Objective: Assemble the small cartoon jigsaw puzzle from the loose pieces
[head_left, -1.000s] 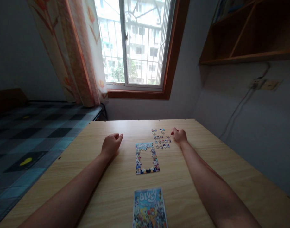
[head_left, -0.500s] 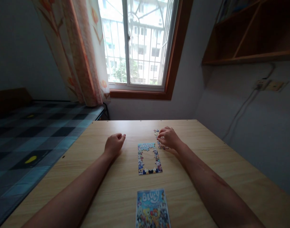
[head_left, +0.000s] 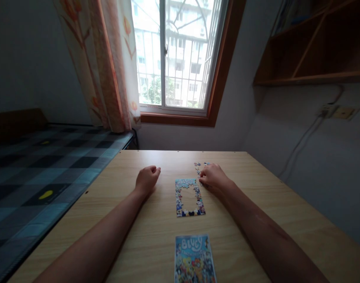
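Note:
A partly assembled jigsaw puzzle [head_left: 179, 202] lies on the wooden table, its colourful border joined around a bare middle. Loose puzzle pieces [head_left: 197, 164] are scattered just beyond its upper right corner. Over them rests my right hand [head_left: 213, 175], fingers curled down and pressed together at the pieces. It covers part of the pile, and whatever is at its fingertips is too small to make out. To the left of the puzzle, my left hand [head_left: 147, 179] sits on the table as a loose fist with nothing visible in it.
Closer to me lies a picture box or card [head_left: 194, 259] lettered "BLUEY". A bed with a checked cover [head_left: 65, 157] stands along the left. Beyond the table are a curtain [head_left: 109, 78] and a barred window; a wooden shelf [head_left: 303, 80] hangs at right.
My right hand has come lower and a little nearer to me, uncovering some loose pieces at the far side. My left fist keeps its place. The whole view has shifted slightly.

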A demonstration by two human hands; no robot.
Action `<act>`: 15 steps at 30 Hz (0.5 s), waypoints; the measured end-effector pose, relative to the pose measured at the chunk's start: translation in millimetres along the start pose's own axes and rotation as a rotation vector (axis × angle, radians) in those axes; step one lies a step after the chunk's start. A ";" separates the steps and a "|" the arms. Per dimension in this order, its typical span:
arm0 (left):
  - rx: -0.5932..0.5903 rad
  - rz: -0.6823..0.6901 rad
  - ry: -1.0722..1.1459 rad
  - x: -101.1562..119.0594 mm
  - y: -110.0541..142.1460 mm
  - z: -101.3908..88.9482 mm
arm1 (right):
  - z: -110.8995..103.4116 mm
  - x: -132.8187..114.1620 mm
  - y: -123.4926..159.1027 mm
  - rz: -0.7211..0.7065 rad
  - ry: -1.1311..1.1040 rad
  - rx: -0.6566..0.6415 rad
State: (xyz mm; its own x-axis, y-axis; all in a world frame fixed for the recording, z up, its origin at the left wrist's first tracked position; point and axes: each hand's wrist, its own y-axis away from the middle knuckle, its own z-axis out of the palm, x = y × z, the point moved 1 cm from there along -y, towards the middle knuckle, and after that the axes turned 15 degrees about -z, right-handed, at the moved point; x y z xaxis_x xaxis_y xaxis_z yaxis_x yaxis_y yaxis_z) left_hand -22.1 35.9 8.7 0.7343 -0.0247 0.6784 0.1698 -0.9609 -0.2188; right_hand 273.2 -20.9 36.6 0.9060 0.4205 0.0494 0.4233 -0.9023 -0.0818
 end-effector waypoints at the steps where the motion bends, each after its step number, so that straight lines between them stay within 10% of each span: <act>1: 0.000 0.001 0.002 0.2 0.1 -0.1 | 0.7 -0.1 -0.3 0.007 -0.011 -0.001; 15: 0.008 -0.001 -0.008 -1.7 -1.3 2.3 | -3.5 -15.1 1.0 0.052 -0.061 0.067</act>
State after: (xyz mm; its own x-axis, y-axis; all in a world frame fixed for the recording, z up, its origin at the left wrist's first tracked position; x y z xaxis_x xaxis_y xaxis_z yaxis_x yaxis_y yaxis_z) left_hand -22.0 37.9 6.2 0.7392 -0.0213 0.6731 0.1758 -0.9588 -0.2234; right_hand 259.9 -28.5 39.2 0.9247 0.3802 -0.0173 0.3736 -0.9156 -0.1488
